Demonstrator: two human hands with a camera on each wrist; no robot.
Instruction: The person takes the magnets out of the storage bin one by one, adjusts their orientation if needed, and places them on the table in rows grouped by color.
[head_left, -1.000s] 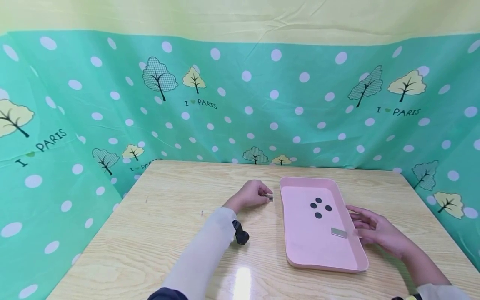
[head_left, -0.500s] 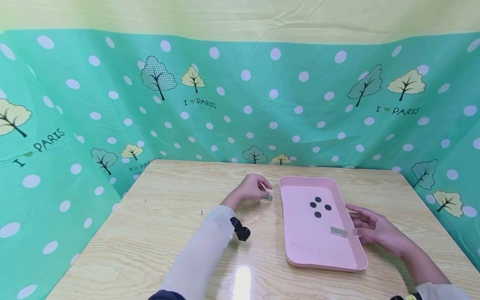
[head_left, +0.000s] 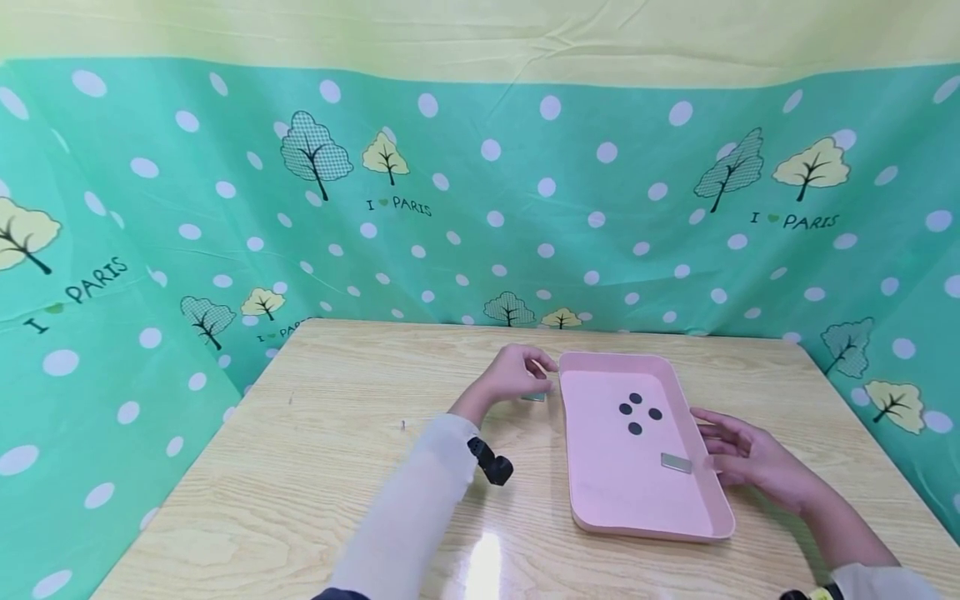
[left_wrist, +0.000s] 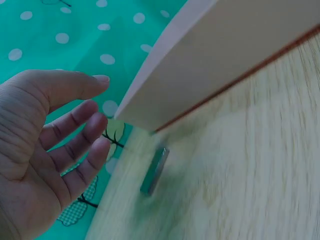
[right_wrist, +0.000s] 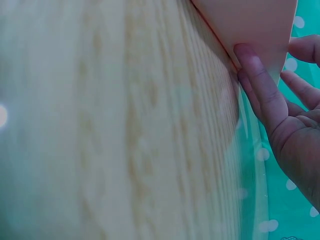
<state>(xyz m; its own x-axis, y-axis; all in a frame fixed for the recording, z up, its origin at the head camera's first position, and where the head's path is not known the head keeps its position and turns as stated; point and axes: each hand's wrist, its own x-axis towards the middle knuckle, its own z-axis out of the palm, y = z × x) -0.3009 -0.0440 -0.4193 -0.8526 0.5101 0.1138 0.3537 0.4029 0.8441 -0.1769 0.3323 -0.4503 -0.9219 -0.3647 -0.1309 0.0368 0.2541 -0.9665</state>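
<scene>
My left hand [head_left: 517,372] is beside the left wall of a pink tray [head_left: 622,500], its fingers loosely bent with nothing between them. Under its fingertips in the head view, a small flat metallic rectangular piece [head_left: 533,397] lies on the table. The left wrist view shows that piece [left_wrist: 154,171] apart from the fingers, near the tray's corner. My right hand [head_left: 757,458] is at the tray's right side, with thumb and fingers resting against the outer wall [right_wrist: 265,25]. Inside the tray lie several black discs [head_left: 635,428] and a similar metallic rectangular piece [head_left: 677,463].
The tray stands on a light wood-grain table [head_left: 315,467]. A tiny dark speck [head_left: 402,425] shows on the table left of my left forearm. Behind hangs a green polka-dot curtain [head_left: 450,208] with printed trees, meeting the table's back edge.
My left hand pinched the small metallic piece a second ago, then released it onto the table. The hand has since shifted slightly right, toward the tray. My right hand stays put.
</scene>
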